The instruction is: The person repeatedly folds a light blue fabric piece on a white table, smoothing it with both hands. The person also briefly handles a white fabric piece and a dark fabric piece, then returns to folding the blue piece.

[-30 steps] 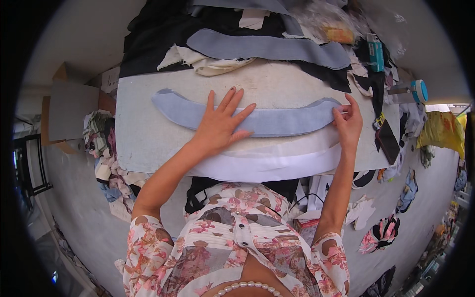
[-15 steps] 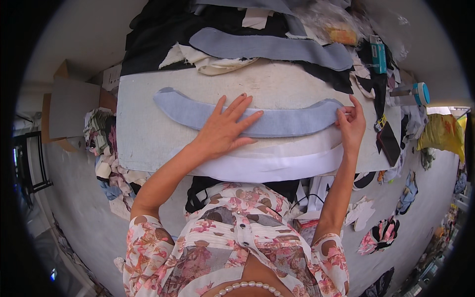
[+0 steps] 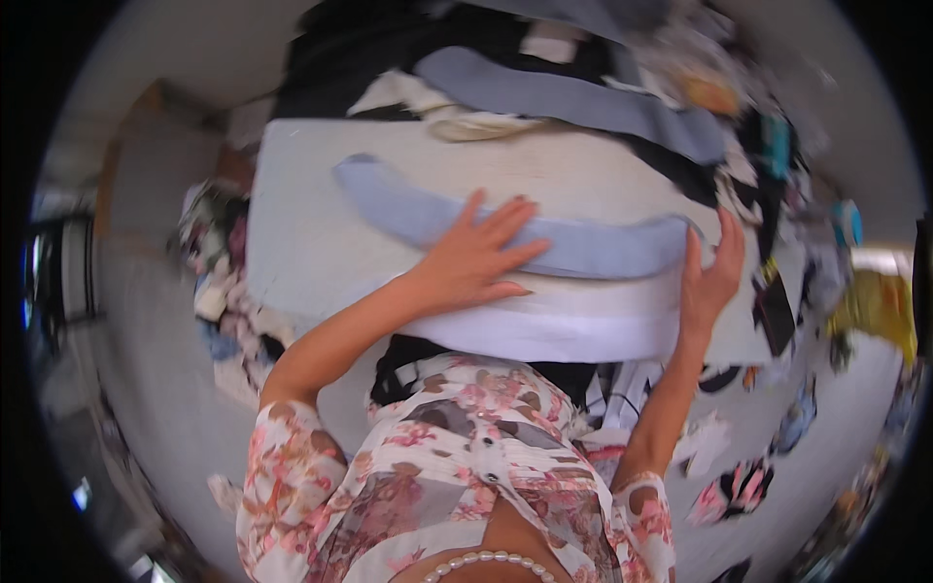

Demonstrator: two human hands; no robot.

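A long, curved light-blue fabric piece (image 3: pixel 603 248) lies on the pale work board, its layered edge partly showing. My left hand (image 3: pixel 481 255) rests flat across its middle with the fingers spread, covering part of it. At the piece's right end stands my right hand (image 3: pixel 712 272), thumb and fingers apart, the thumb against or just beside the tip. Between my body and the blue piece is a curved white piece (image 3: pixel 573 330), lying along the near edge of the board.
Beyond the board (image 3: pixel 301 223), a grey-blue curved piece (image 3: pixel 573 97) lies over black cloth (image 3: pixel 340 58) and cream scraps (image 3: pixel 476 123). A dark phone (image 3: pixel 775 316) sits at the right edge. Cardboard (image 3: pixel 160 175) and a heap of scraps (image 3: pixel 219 253) are at the left.
My right hand's fingers have opened from a pinch at the strip's right end. My left hand stays flat on the strip. The whole view has shifted and blurred a little.
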